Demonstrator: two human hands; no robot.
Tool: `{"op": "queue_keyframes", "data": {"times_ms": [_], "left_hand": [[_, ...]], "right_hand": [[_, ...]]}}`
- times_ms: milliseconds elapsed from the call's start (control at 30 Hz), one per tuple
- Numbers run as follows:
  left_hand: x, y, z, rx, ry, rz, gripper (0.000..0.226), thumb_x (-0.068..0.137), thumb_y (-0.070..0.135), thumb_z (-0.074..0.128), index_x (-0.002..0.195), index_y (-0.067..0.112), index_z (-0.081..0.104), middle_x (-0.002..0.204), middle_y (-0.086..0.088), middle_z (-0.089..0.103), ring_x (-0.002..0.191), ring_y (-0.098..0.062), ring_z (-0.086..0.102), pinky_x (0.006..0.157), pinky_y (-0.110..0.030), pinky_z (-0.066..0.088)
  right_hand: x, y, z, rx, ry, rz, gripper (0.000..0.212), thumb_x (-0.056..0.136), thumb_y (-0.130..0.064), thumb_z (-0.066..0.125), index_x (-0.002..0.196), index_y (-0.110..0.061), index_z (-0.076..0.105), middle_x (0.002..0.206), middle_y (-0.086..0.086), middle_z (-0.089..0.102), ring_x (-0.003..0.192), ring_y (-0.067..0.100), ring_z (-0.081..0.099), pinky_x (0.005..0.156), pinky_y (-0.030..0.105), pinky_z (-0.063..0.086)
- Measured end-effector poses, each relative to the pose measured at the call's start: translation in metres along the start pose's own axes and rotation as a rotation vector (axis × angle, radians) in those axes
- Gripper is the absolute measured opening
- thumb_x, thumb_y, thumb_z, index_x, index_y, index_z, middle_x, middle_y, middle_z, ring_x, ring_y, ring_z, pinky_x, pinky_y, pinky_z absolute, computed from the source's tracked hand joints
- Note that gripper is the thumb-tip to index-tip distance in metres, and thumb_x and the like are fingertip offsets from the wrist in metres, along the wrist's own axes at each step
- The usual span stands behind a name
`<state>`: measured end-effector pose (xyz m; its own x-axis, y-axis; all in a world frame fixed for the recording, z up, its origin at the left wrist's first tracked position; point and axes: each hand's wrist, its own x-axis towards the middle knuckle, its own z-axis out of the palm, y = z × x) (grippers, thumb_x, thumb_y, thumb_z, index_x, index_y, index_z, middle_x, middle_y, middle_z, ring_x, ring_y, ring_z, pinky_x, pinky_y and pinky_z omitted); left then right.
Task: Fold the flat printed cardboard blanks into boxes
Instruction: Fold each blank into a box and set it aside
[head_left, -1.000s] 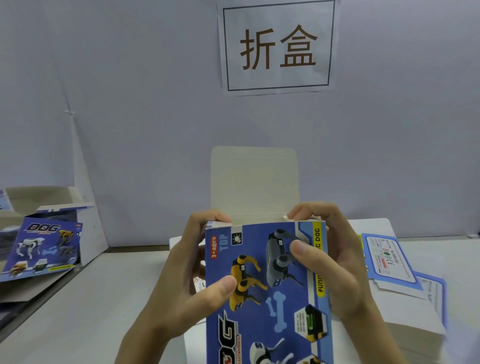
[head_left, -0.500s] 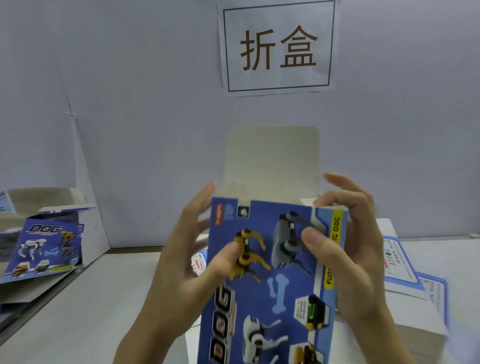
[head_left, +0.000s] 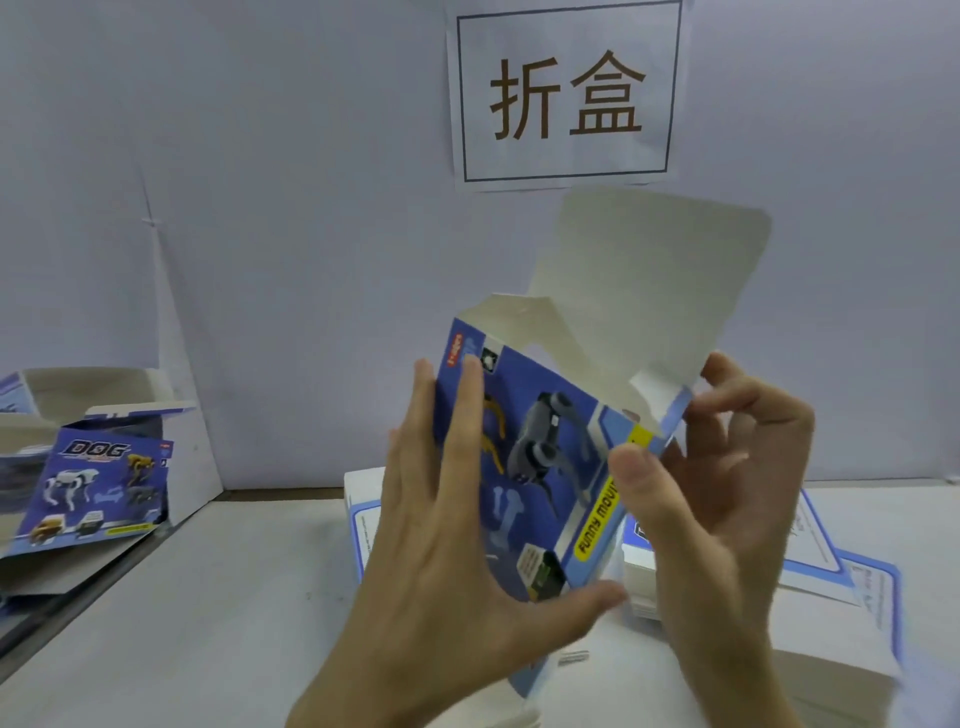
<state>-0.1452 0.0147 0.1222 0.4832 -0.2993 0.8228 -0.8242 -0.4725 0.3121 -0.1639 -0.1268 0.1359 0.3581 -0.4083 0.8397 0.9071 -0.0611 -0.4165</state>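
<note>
The box (head_left: 545, 467), held above the stack of blanks (head_left: 841, 639), has tilted right and opened, lid flap (head_left: 649, 270) up; left hand (head_left: 441, 545) fingers straight against it, right hand (head_left: 727, 493) fingers pinching its top corner, so flap-tucking likely follows

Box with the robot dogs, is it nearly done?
Partly. A folded box already sits at far left. The left hand and right hand hold the dog box, opened into shape, but its top flap stands up, not yet tucked. A stack of flat blanks waits behind.
</note>
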Motion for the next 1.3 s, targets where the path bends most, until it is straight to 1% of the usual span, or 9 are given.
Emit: {"op": "queue_keyframes", "data": {"times_ms": [67, 200, 400, 733, 833, 1000, 1100, 1200, 1300], "left_hand": [[0.003, 0.002, -0.003, 0.047, 0.044, 0.056, 0.127, 0.055, 0.077, 0.062, 0.148, 0.042, -0.018, 0.16, 0.008, -0.012, 0.146, 0.002, -0.007, 0.114, -0.033, 0.022], [0.008, 0.005, -0.003, 0.23, 0.175, 0.177, 0.119, 0.061, 0.06, 0.078, 0.148, 0.034, 0.001, 0.156, -0.006, 0.002, 0.148, -0.027, 0.009, 0.101, -0.066, 0.037], [0.009, -0.015, -0.005, 0.304, 0.216, 0.295, 0.084, 0.069, 0.043, 0.068, 0.139, 0.03, 0.025, 0.146, -0.01, 0.017, 0.145, -0.023, 0.018, 0.09, -0.066, 0.046], [0.008, -0.027, -0.015, 0.301, 0.23, 0.345, 0.064, 0.077, 0.061, 0.062, 0.128, 0.026, 0.045, 0.149, -0.019, 0.009, 0.148, -0.037, -0.006, 0.116, -0.056, 0.019], [0.008, -0.023, -0.023, 0.318, 0.236, 0.377, 0.058, 0.07, 0.058, 0.069, 0.114, 0.025, 0.05, 0.15, -0.013, 0.003, 0.149, -0.034, -0.001, 0.111, -0.061, 0.026], [0.012, -0.022, -0.015, 0.327, 0.252, 0.392, 0.049, 0.066, 0.05, 0.076, 0.092, 0.021, 0.046, 0.141, -0.013, 0.025, 0.137, -0.042, 0.027, 0.098, -0.057, 0.042], [0.012, -0.024, -0.009, 0.341, 0.255, 0.433, 0.05, 0.062, 0.042, 0.081, 0.091, 0.021, 0.047, 0.135, -0.01, 0.033, 0.137, -0.042, 0.029, 0.102, -0.055, 0.038], [0.011, -0.021, -0.006, 0.351, 0.246, 0.454, 0.048, 0.062, 0.039, 0.08, 0.091, 0.022, 0.047, 0.134, -0.009, 0.036, 0.138, -0.039, 0.028, 0.095, -0.06, 0.04], [0.011, -0.019, -0.001, 0.358, 0.241, 0.464, 0.04, 0.066, 0.037, 0.073, 0.092, 0.022, 0.047, 0.134, -0.01, 0.036, 0.138, -0.037, 0.026, 0.093, -0.062, 0.04]], "right_hand": [[0.005, -0.006, -0.005, 0.023, -0.108, -0.024, 0.062, 0.066, -0.015, 0.072, 0.115, -0.031, 0.039, 0.124, -0.004, 0.047, 0.102, 0.02, 0.057, 0.077, 0.026, 0.051], [0.013, -0.017, -0.015, 0.055, -0.283, -0.052, 0.094, 0.064, -0.01, 0.071, 0.14, -0.039, 0.024, 0.127, -0.002, 0.044, 0.105, 0.027, 0.06, 0.083, 0.034, 0.052], [0.02, -0.01, -0.032, -0.151, -0.054, -0.028, 0.005, 0.087, -0.034, 0.063, 0.091, -0.037, 0.065, 0.073, -0.019, 0.065, 0.065, -0.001, 0.059, 0.061, 0.015, 0.048], [0.019, -0.001, -0.031, 0.118, -0.142, 0.147, 0.029, 0.081, -0.033, 0.065, 0.11, -0.039, 0.066, 0.092, -0.014, 0.068, 0.08, 0.006, 0.065, 0.061, 0.029, 0.057], [0.017, 0.003, -0.027, 0.15, -0.069, 0.158, 0.026, 0.082, -0.028, 0.066, 0.106, -0.038, 0.068, 0.088, -0.012, 0.068, 0.074, 0.008, 0.063, 0.058, 0.028, 0.055], [0.008, 0.013, -0.023, -0.143, 0.1, 0.013, 0.042, 0.09, -0.016, 0.056, 0.117, -0.048, 0.061, 0.094, -0.012, 0.071, 0.075, 0.009, 0.065, 0.057, 0.025, 0.057], [0.006, 0.019, -0.027, -0.282, 0.117, -0.066, 0.05, 0.093, -0.017, 0.055, 0.126, -0.054, 0.052, 0.076, -0.016, 0.068, 0.05, 0.007, 0.052, 0.053, 0.014, 0.053], [0.007, 0.021, -0.031, -0.331, 0.1, -0.111, 0.052, 0.093, -0.013, 0.055, 0.118, -0.058, 0.058, 0.084, -0.017, 0.07, 0.057, 0.002, 0.056, 0.05, 0.01, 0.048], [0.008, 0.021, -0.031, -0.432, 0.022, -0.174, 0.046, 0.094, -0.016, 0.055, 0.117, -0.056, 0.06, 0.086, -0.035, 0.066, 0.049, 0.008, 0.041, 0.042, 0.019, 0.036]]}}
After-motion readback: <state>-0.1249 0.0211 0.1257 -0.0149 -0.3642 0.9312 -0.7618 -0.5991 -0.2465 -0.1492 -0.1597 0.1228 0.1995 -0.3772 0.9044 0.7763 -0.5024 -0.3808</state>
